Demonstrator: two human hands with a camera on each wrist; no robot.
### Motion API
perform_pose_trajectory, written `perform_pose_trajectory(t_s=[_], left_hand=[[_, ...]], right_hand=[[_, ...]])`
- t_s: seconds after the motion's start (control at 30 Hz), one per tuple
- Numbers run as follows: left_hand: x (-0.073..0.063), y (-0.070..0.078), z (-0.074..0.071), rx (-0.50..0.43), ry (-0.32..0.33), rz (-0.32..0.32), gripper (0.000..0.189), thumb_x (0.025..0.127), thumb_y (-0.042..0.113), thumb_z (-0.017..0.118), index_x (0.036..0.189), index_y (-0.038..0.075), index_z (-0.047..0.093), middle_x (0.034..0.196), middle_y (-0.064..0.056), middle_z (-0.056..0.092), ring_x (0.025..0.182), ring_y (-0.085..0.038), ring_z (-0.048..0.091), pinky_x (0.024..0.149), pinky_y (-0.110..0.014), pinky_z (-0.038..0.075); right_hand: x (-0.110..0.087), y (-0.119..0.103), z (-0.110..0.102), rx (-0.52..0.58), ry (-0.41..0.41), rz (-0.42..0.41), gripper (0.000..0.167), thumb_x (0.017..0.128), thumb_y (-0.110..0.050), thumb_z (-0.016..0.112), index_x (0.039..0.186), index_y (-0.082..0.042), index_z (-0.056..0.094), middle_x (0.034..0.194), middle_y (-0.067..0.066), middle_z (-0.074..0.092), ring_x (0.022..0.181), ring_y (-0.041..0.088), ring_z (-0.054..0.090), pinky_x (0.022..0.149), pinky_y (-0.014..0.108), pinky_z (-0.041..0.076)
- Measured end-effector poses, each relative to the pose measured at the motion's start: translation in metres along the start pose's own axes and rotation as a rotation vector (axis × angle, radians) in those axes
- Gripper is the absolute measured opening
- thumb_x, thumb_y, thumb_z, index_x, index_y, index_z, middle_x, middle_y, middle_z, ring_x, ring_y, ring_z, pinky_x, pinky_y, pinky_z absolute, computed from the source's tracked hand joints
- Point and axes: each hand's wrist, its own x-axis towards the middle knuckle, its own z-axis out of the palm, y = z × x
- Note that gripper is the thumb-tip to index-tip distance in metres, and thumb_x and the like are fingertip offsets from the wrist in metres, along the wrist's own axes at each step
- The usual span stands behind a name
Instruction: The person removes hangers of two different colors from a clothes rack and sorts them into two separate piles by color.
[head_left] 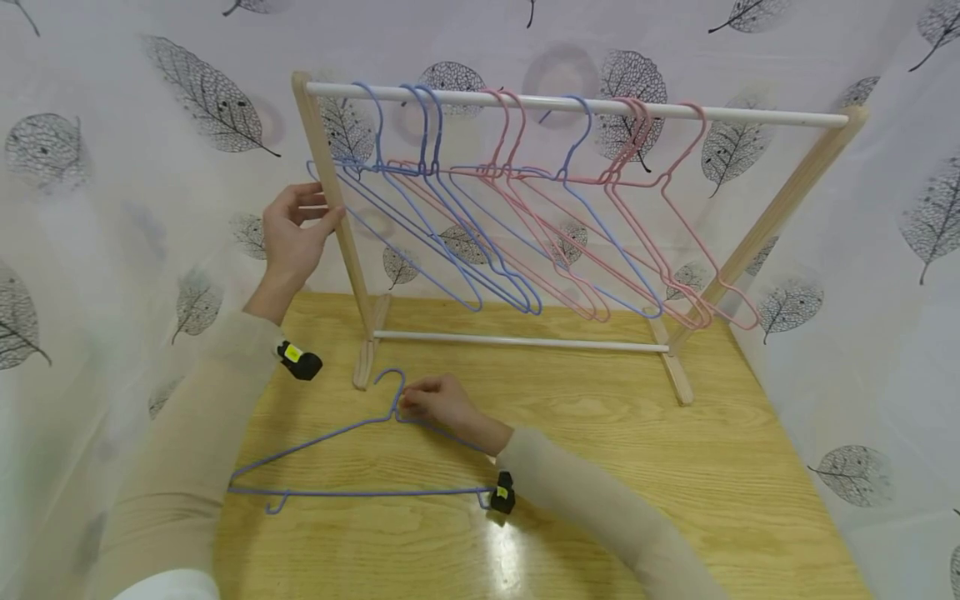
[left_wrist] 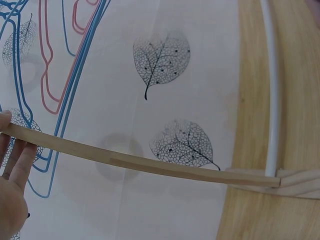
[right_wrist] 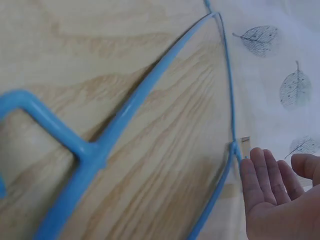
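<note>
A blue clothes hanger lies on the table, its hook toward the rack. Beside the hanger's neck is my right hand; in the right wrist view the fingers are nearly straight and the thumb stands apart from them. My left hand grips the left wooden post of the clothes rack, thumb in front and fingers behind, as the left wrist view also shows. Blue hangers and pink hangers hang from the rack's white top bar.
The rack stands at the back of the wooden table, with a white lower bar between its wooden feet. Pale leaf-patterned cloth surrounds the table at the back and sides.
</note>
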Motion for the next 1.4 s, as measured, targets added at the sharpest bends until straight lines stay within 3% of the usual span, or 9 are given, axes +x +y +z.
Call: perform_pose_trajectory(t_s=[0.3,0.53,0.63,0.67,0.87,0.9,0.93,1.07,1.4], left_hand=[[0.000,-0.001,-0.001,0.019,-0.010,-0.013,0.033,0.095,0.013,0.078,0.128,0.011,0.071,0.099,0.019,0.066,0.090,0.004,0.068,0.079,-0.010,0.060],[-0.002,-0.003,-0.002,0.023,-0.010,-0.016,0.034,0.095,0.013,0.078,0.128,0.010,0.071,0.099,0.019,0.066,0.090,0.004,0.069,0.078,-0.011,0.060],[-0.001,-0.003,-0.002,0.018,-0.006,-0.012,0.033,0.095,0.012,0.078,0.127,0.010,0.071,0.098,0.019,0.067,0.089,0.004,0.069,0.078,-0.011,0.060],[-0.002,-0.003,-0.002,0.016,-0.006,-0.009,0.033,0.095,0.012,0.078,0.127,0.010,0.071,0.098,0.019,0.067,0.089,0.004,0.069,0.078,-0.010,0.060],[-0.002,-0.001,-0.002,0.027,-0.005,-0.003,0.034,0.095,0.013,0.078,0.128,0.010,0.071,0.098,0.020,0.067,0.090,0.005,0.068,0.077,-0.010,0.059],[-0.002,0.000,-0.002,0.028,-0.006,-0.001,0.034,0.095,0.013,0.078,0.128,0.009,0.071,0.098,0.020,0.066,0.090,0.004,0.068,0.077,-0.010,0.059],[-0.002,0.000,-0.002,0.028,-0.008,-0.001,0.034,0.095,0.012,0.078,0.128,0.009,0.071,0.098,0.020,0.066,0.090,0.004,0.068,0.077,-0.010,0.059],[-0.002,0.000,-0.002,0.026,-0.015,-0.001,0.034,0.095,0.012,0.078,0.128,0.009,0.070,0.099,0.019,0.065,0.091,0.003,0.067,0.078,-0.010,0.059],[-0.001,0.000,0.000,0.012,-0.024,0.022,0.033,0.095,0.010,0.077,0.127,0.008,0.070,0.098,0.018,0.066,0.089,0.004,0.068,0.078,-0.011,0.060]], right_hand=[[-0.023,-0.029,0.001,-0.007,-0.050,-0.045,0.033,0.106,-0.008,0.062,0.128,0.016,0.065,0.113,0.025,0.078,0.087,0.010,0.079,0.090,0.038,0.067],[-0.042,-0.070,0.000,0.027,-0.078,-0.149,0.031,0.106,-0.007,0.061,0.129,0.014,0.065,0.115,0.026,0.077,0.085,0.007,0.077,0.099,0.056,0.061],[-0.047,-0.092,-0.004,0.033,-0.087,-0.233,0.030,0.106,-0.005,0.060,0.128,0.015,0.065,0.113,0.024,0.078,0.084,0.005,0.077,0.097,0.054,0.063],[-0.048,-0.100,-0.004,0.037,-0.089,-0.259,0.030,0.106,-0.004,0.059,0.128,0.016,0.065,0.113,0.024,0.078,0.087,0.014,0.080,0.097,0.056,0.062],[-0.060,-0.148,-0.010,0.050,-0.101,-0.399,0.030,0.106,0.001,0.056,0.129,0.018,0.063,0.109,0.021,0.080,0.091,0.018,0.081,0.093,0.048,0.065],[-0.061,-0.156,-0.012,0.048,-0.101,-0.421,0.029,0.106,0.001,0.057,0.129,0.018,0.063,0.106,0.016,0.081,0.087,0.009,0.079,0.091,0.043,0.067],[-0.062,-0.164,-0.013,0.048,-0.099,-0.441,0.029,0.106,0.001,0.057,0.128,0.017,0.063,0.104,0.011,0.081,0.088,0.009,0.079,0.090,0.043,0.067],[-0.062,-0.195,-0.018,0.045,-0.084,-0.522,0.028,0.105,0.001,0.057,0.128,0.017,0.063,0.097,-0.008,0.080,0.087,0.010,0.079,0.087,0.040,0.068],[-0.037,-0.250,-0.041,0.000,0.056,-0.644,0.029,0.105,-0.004,0.062,0.127,0.015,0.065,0.093,-0.010,0.079,0.086,0.008,0.078,0.087,0.037,0.067]])
